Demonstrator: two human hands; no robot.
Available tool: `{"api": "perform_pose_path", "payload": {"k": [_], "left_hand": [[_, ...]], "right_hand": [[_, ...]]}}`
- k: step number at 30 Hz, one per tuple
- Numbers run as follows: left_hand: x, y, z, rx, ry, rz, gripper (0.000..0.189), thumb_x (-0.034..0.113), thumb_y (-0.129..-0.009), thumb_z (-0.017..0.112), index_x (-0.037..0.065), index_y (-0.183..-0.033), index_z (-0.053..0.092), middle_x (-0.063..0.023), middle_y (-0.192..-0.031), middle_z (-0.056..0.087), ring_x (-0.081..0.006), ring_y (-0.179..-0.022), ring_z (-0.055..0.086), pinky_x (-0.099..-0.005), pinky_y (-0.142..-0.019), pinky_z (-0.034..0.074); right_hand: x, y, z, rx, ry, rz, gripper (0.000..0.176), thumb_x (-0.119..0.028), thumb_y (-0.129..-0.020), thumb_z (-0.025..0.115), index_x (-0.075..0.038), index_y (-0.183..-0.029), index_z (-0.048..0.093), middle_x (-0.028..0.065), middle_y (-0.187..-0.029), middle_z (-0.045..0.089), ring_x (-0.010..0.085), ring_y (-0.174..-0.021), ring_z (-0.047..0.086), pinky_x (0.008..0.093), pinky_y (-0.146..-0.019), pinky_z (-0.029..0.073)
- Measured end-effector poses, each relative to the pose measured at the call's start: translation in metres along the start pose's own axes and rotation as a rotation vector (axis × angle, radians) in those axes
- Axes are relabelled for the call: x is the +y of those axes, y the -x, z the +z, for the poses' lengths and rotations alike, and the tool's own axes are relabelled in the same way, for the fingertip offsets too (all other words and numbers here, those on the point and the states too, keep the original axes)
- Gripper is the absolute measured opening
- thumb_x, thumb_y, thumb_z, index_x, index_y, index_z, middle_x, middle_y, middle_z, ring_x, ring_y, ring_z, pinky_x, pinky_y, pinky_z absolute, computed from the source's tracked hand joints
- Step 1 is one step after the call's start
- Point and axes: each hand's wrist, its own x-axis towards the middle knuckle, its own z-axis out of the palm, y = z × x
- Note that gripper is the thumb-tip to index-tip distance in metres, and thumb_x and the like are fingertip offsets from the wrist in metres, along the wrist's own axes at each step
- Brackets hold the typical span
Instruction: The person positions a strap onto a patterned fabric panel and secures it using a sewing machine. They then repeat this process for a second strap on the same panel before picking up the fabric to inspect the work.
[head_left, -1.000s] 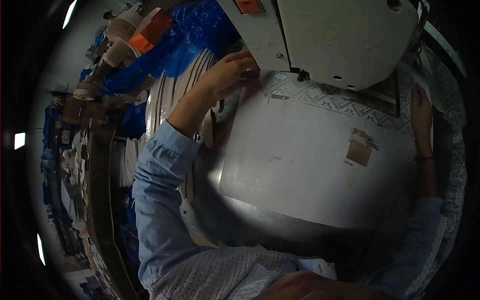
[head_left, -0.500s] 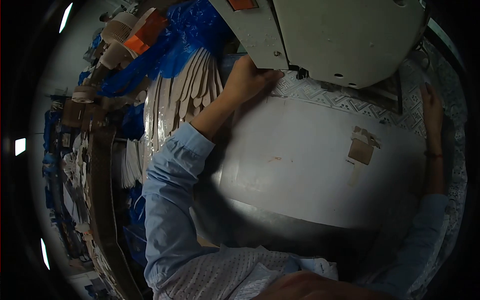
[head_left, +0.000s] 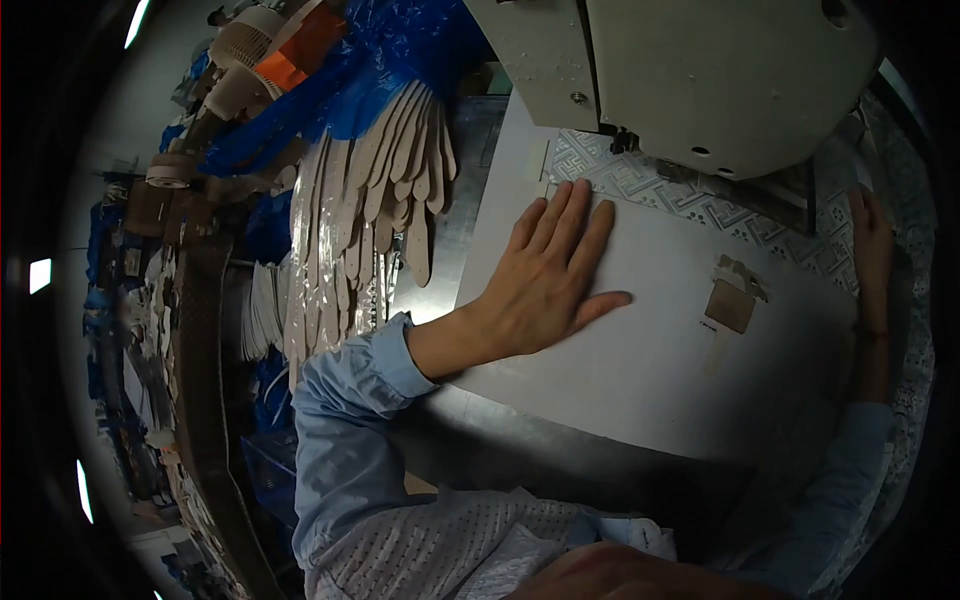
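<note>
My left hand [head_left: 555, 268] lies flat with fingers spread on the white work surface [head_left: 590, 385]. Its fingertips touch the near edge of a grey-and-white patterned fabric strip [head_left: 690, 195]. The strip runs under the head of a pale sewing machine [head_left: 730, 80], whose needle area is mostly hidden by the casing. At the far right, in dim light, my right hand [head_left: 873, 240] is closed at the strip's right end, with the fabric seemingly pinched at its fingers. More of the patterned fabric [head_left: 905, 330] hangs beyond that hand.
Left of the work surface hang many long beige strips [head_left: 400, 170] with rounded ends, beside a blue plastic bag [head_left: 380, 70]. A small fan [head_left: 245, 40] and orange item [head_left: 303, 45] stand at upper left. A brown patch [head_left: 731, 305] is stuck on the surface.
My left hand has let go near the machine's needle area, moved toward me and opened flat on the surface. The patterned strip's left end now shows. My right hand has barely moved.
</note>
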Motion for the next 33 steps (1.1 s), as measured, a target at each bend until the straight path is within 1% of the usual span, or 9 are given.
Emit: {"api": "perform_pose_path", "payload": {"k": [2,6,8,11,18,22,27,29,33], "left_hand": [[0.001,-0.001,0.000,0.002,0.004,-0.008,0.085,0.059,-0.095,0.050,-0.008,-0.144,0.035,-0.0389,-0.144,0.036,-0.0520,-0.137,0.034,-0.0579,-0.113,0.026],[0.000,0.001,0.003,0.009,0.028,-0.016,0.085,0.060,-0.094,0.052,-0.008,-0.143,0.036,-0.0385,-0.144,0.035,-0.0540,-0.137,0.033,-0.0593,-0.113,0.027],[0.000,0.001,0.003,0.009,0.025,-0.019,0.085,0.059,-0.094,0.053,-0.008,-0.143,0.036,-0.0385,-0.144,0.035,-0.0541,-0.137,0.033,-0.0593,-0.112,0.027],[0.000,0.001,0.003,0.008,0.027,-0.020,0.086,0.060,-0.094,0.052,-0.007,-0.144,0.036,-0.0388,-0.144,0.035,-0.0537,-0.137,0.033,-0.0592,-0.113,0.026],[0.000,0.000,0.003,0.011,0.046,-0.018,0.085,0.060,-0.094,0.052,-0.007,-0.145,0.037,-0.0387,-0.145,0.034,-0.0532,-0.139,0.031,-0.0588,-0.113,0.025],[0.000,0.000,0.002,0.013,0.053,-0.019,0.086,0.060,-0.093,0.053,-0.007,-0.144,0.037,-0.0385,-0.146,0.034,-0.0532,-0.139,0.031,-0.0589,-0.113,0.025],[-0.001,-0.001,0.000,0.017,0.026,-0.021,0.084,0.060,-0.093,0.054,-0.005,-0.144,0.039,-0.0370,-0.143,0.037,-0.0515,-0.136,0.036,-0.0581,-0.111,0.029],[0.000,-0.001,0.001,0.019,0.021,-0.017,0.084,0.060,-0.093,0.054,-0.004,-0.144,0.039,-0.0368,-0.142,0.038,-0.0512,-0.135,0.036,-0.0583,-0.110,0.029],[-0.001,-0.001,0.000,0.022,0.018,-0.010,0.082,0.060,-0.093,0.054,-0.003,-0.145,0.039,-0.0367,-0.142,0.038,-0.0515,-0.135,0.037,-0.0592,-0.110,0.029]], "right_hand": [[0.005,0.000,-0.001,-0.036,-0.002,0.009,0.056,-0.046,-0.100,0.054,-0.001,-0.133,0.058,0.0184,-0.126,0.065,0.0280,-0.117,0.062,0.0344,-0.097,0.047],[0.010,-0.002,0.000,-0.029,-0.037,-0.003,0.054,-0.044,-0.100,0.055,-0.001,-0.133,0.058,0.0187,-0.128,0.064,0.0280,-0.118,0.061,0.0344,-0.097,0.047],[0.018,-0.006,-0.001,-0.071,-0.025,-0.001,0.054,-0.042,-0.100,0.055,0.000,-0.133,0.058,0.0189,-0.129,0.063,0.0280,-0.119,0.060,0.0348,-0.098,0.047],[0.022,-0.007,0.002,-0.058,-0.059,-0.008,0.053,-0.041,-0.100,0.055,0.001,-0.133,0.057,0.0194,-0.130,0.063,0.0284,-0.120,0.060,0.0350,-0.099,0.046],[0.031,-0.009,0.003,-0.045,-0.053,-0.053,0.054,-0.041,-0.101,0.054,0.002,-0.133,0.057,0.0200,-0.130,0.062,0.0292,-0.121,0.059,0.0354,-0.100,0.046],[0.028,-0.010,0.001,-0.047,-0.074,-0.045,0.052,-0.040,-0.101,0.054,0.002,-0.132,0.058,0.0189,-0.129,0.063,0.0277,-0.120,0.060,0.0346,-0.100,0.045],[0.024,-0.008,-0.001,-0.045,-0.042,-0.064,0.051,-0.040,-0.101,0.055,0.002,-0.130,0.059,0.0178,-0.127,0.064,0.0256,-0.118,0.060,0.0336,-0.099,0.046],[0.021,-0.005,0.000,-0.022,-0.058,-0.071,0.048,-0.039,-0.102,0.053,0.001,-0.129,0.060,0.0155,-0.121,0.066,0.0234,-0.112,0.062,0.0328,-0.094,0.046],[0.020,-0.005,-0.001,-0.031,-0.037,-0.046,0.052,-0.041,-0.100,0.056,0.002,-0.130,0.059,0.0171,-0.125,0.065,0.0238,-0.116,0.061,0.0327,-0.098,0.046]]}}
